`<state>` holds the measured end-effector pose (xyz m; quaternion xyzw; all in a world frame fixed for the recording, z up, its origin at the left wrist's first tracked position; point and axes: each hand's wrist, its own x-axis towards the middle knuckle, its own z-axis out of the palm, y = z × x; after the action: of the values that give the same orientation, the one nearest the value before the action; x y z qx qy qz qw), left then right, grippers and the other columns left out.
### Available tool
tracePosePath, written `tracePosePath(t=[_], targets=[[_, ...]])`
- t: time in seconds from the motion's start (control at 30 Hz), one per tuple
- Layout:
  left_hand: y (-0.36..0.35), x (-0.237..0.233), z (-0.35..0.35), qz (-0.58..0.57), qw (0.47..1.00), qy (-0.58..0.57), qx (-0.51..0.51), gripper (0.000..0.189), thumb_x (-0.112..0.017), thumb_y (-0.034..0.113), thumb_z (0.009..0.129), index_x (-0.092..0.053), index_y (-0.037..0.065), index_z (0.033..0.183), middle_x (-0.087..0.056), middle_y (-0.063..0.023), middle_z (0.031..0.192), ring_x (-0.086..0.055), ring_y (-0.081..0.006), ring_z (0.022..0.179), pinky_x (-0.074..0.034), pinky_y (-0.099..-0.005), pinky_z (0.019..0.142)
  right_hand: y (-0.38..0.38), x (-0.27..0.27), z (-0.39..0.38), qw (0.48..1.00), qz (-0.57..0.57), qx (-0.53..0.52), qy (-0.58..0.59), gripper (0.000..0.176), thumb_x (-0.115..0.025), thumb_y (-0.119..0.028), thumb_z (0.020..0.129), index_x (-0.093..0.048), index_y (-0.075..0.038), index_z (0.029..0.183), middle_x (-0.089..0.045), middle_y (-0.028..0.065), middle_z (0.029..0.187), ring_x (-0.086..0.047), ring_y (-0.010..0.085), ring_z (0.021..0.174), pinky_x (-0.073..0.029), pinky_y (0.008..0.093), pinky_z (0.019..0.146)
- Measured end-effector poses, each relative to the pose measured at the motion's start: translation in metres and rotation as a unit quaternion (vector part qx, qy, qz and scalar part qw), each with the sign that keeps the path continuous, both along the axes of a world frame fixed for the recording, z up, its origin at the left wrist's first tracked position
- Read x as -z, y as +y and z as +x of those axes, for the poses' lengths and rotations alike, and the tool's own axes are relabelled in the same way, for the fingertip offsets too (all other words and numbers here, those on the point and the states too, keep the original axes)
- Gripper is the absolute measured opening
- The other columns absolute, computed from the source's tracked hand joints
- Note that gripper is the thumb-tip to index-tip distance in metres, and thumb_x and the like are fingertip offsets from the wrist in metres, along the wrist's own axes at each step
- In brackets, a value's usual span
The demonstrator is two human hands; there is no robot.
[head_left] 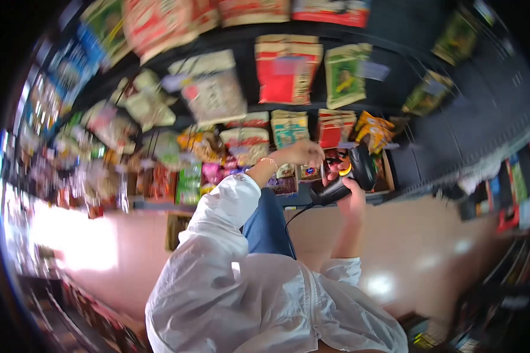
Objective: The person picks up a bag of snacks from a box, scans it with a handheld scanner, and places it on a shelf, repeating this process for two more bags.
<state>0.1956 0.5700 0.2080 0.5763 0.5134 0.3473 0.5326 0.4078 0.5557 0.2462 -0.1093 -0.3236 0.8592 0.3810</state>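
Note:
My right hand [348,197] is wrapped round the handle of a black handheld barcode scanner [365,169]. The scanner has a yellow trigger, and a black cable [294,217] runs from it down toward my body. Just left of it, my left hand [303,153] reaches over the lower shelf with its fingers bent downward. Motion blur hides whether those fingers hold anything. Close to both hands stand red packets [335,127], a teal and cream packet [290,127] and an orange bag [374,130].
Dark shelves [406,65] curve ahead with many bagged goods, including a red and cream bag [288,70] and a green packet [345,76]. Several snack bags [189,182] line the lower left. A pale shiny floor [418,235] lies below, with another rack [512,276] at right.

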Motion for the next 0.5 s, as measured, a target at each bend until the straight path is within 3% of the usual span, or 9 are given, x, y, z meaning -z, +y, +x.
tracePosePath(t=[0.03,0.1,0.13,0.2,0.23,0.33,0.4,0.47,0.5], targets=[[-0.025,0.011,-0.005,0.003,0.999,-0.013,-0.039,0.019,-0.054,-0.001,0.067,-0.056,0.000,0.086,-0.057,-0.0097,0.072,-0.054,-0.0178,0.076,-0.044,-0.0315,0.065,-0.007,0.003,-0.008,0.999,-0.007,-0.029,-0.022,0.028,-0.048,-0.005,0.072,-0.046,-0.002,0.100,-0.049,0.0112,0.095,-0.050,0.0191,0.082,-0.044,0.0391,0.075],[-0.077,0.044,-0.017,-0.030,0.994,0.102,0.012,0.019,-0.050,0.019,0.080,-0.056,0.003,0.088,-0.057,-0.0037,0.077,-0.054,-0.0136,0.072,-0.043,-0.0267,0.065,-0.022,0.014,-0.029,0.993,-0.043,-0.096,-0.050,0.028,-0.049,-0.004,0.071,-0.046,-0.001,0.099,-0.049,0.0118,0.093,-0.051,0.0198,0.082,-0.044,0.0395,0.075],[-0.103,0.060,-0.025,-0.037,0.995,0.090,-0.023,0.019,-0.050,0.019,0.080,-0.056,0.003,0.088,-0.057,-0.0037,0.077,-0.054,-0.0136,0.072,-0.043,-0.0267,0.065,-0.032,0.021,-0.040,0.987,-0.079,-0.122,-0.071,0.028,-0.050,-0.003,0.071,-0.046,0.000,0.099,-0.050,0.0124,0.092,-0.052,0.0205,0.082,-0.045,0.0398,0.075],[-0.156,0.089,-0.033,-0.023,0.968,0.248,-0.002,0.023,-0.049,0.023,0.080,-0.057,0.003,0.089,-0.057,-0.0066,0.078,-0.054,-0.0156,0.073,-0.043,-0.0289,0.066,-0.057,0.038,-0.069,0.967,-0.129,-0.171,-0.135,0.026,-0.051,-0.010,0.074,-0.048,-0.002,0.098,-0.051,0.0121,0.089,-0.053,0.0216,0.080,-0.045,0.0386,0.075],[-0.180,0.086,-0.036,-0.104,0.953,0.285,0.007,0.028,-0.050,0.026,0.079,-0.056,0.001,0.090,-0.058,-0.0138,0.083,-0.055,-0.0212,0.080,-0.043,-0.0327,0.069,-0.070,0.047,-0.082,0.952,-0.151,-0.220,-0.151,0.025,-0.051,-0.012,0.074,-0.048,-0.002,0.098,-0.051,0.0118,0.089,-0.054,0.0216,0.078,-0.045,0.0382,0.075],[-0.255,0.098,-0.034,-0.172,0.920,0.316,-0.154,0.033,-0.051,0.029,0.077,-0.057,-0.001,0.089,-0.057,-0.0191,0.084,-0.056,-0.0286,0.082,-0.043,-0.0362,0.071,-0.107,0.078,-0.113,0.900,-0.164,-0.343,-0.214,0.031,-0.049,-0.021,0.076,-0.048,-0.004,0.101,-0.053,0.0098,0.090,-0.055,0.0185,0.074,-0.046,0.0350,0.072],[-0.304,0.123,-0.035,-0.167,0.911,0.279,-0.253,0.032,-0.051,0.027,0.075,-0.058,-0.002,0.088,-0.057,-0.0216,0.086,-0.055,-0.0339,0.083,-0.043,-0.0385,0.073,-0.124,0.109,-0.124,0.859,-0.176,-0.446,-0.182,0.031,-0.049,-0.022,0.076,-0.049,-0.003,0.101,-0.053,0.0118,0.089,-0.055,0.0193,0.074,-0.046,0.0355,0.070],[-0.337,0.164,-0.041,-0.160,0.898,0.269,-0.311,0.038,-0.053,0.029,0.070,-0.059,-0.001,0.091,-0.059,-0.0198,0.089,-0.057,-0.0323,0.085,-0.045,-0.0393,0.073,-0.135,0.141,-0.129,0.843,-0.252,-0.442,-0.177,0.035,-0.048,-0.026,0.077,-0.047,-0.005,0.105,-0.053,0.0130,0.096,-0.054,0.0158,0.066,-0.047,0.0312,0.065],[-0.353,0.148,-0.037,-0.171,0.881,0.280,-0.340,0.030,-0.049,0.024,0.073,-0.059,0.000,0.087,-0.058,-0.0206,0.086,-0.055,-0.0352,0.082,-0.043,-0.0406,0.073,-0.138,0.150,-0.130,0.840,-0.266,-0.440,-0.171,0.035,-0.048,-0.026,0.077,-0.047,-0.005,0.105,-0.053,0.0132,0.096,-0.053,0.0153,0.066,-0.046,0.0301,0.065]])
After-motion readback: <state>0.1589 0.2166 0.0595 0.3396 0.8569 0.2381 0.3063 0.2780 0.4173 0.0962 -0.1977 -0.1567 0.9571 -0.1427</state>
